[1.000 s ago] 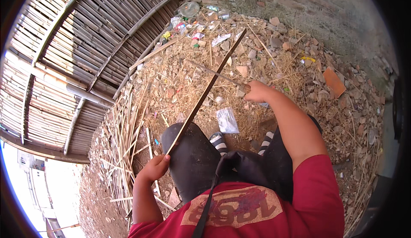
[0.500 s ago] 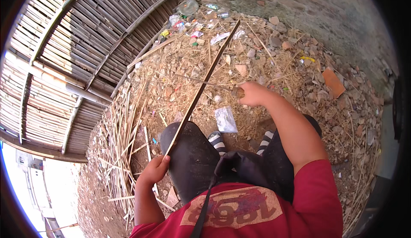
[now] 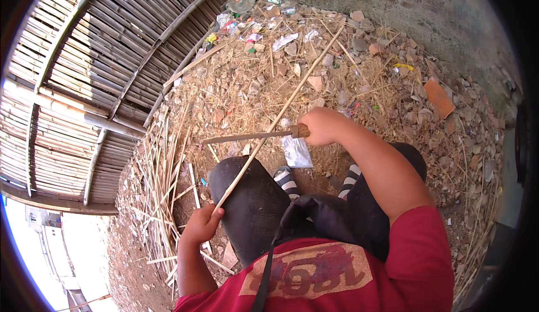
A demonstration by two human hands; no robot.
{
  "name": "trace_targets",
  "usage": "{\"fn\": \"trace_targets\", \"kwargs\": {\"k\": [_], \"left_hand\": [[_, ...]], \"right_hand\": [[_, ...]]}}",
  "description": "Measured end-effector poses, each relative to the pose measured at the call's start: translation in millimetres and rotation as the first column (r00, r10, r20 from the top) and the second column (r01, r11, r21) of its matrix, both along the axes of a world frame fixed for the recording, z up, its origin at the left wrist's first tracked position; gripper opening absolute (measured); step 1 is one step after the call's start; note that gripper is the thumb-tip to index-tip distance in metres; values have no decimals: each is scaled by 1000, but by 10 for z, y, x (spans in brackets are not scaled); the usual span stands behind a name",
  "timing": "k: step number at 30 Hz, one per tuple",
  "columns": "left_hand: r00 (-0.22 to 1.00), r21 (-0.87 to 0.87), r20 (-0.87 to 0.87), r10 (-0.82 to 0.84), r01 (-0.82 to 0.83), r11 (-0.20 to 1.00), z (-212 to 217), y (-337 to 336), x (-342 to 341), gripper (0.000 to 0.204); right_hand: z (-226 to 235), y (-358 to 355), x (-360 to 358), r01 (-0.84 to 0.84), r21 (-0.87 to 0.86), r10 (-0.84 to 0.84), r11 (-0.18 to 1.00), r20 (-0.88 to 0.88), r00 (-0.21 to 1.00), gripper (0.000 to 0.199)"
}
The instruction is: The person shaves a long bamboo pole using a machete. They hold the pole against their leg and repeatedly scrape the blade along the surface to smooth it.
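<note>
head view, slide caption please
Left hand holds a long pale strip; right hand grips a knife crossing it in view.

Got a grey-brown slatted bamboo fence (image 3: 129, 37) on the left and a weathered grey-red brick wall (image 3: 415, 28) at the back. On the super messy straw-strewn brown rubble ground (image 3: 449, 171): flat orange slab (image 3: 438, 99), thin yellow strip (image 3: 403, 66), crumpled clear plastic bag (image 3: 297, 152), rounded see-through plastic container (image 3: 241, 2).

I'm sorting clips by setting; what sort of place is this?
Probably an outdoor yard: a slatted brown bamboo fence, a weathered grey-red brick wall, and long pale strips on rubble-strewn brown ground.
</note>
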State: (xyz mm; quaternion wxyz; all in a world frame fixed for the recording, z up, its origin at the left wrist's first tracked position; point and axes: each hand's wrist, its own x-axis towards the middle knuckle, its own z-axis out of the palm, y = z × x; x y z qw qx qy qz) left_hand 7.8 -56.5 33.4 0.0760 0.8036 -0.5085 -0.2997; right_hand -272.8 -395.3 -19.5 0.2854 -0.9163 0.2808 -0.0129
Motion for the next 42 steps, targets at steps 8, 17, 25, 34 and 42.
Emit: {"fn": "trace_targets", "kwargs": {"k": [8,17,25,34,42], "left_hand": [[999,-35,-36,25,-26,999,-39,5,22,50],[994,-16,112,-10,11,1000,83,-54,-118,46],[999,44,51,-15,13,999,61,-99,-53,50],[994,5,-97,41,-41,999,-158,43,93,52],[987,77,-135,86,-76,994,-129,47,142,51]], "right_hand": [[-132,-106,-111,256,206,-281,944,100,955,22],[-191,-349,-308,318,167,-311,933,-69,948,29],[-250,-280,-263,156,147,-143,977,-98,985,30],[-36,-239,-282,164,88,-164,982,-10,986,26],[-187,-319,-268,324,143,-338,935,83,938,29]]}}
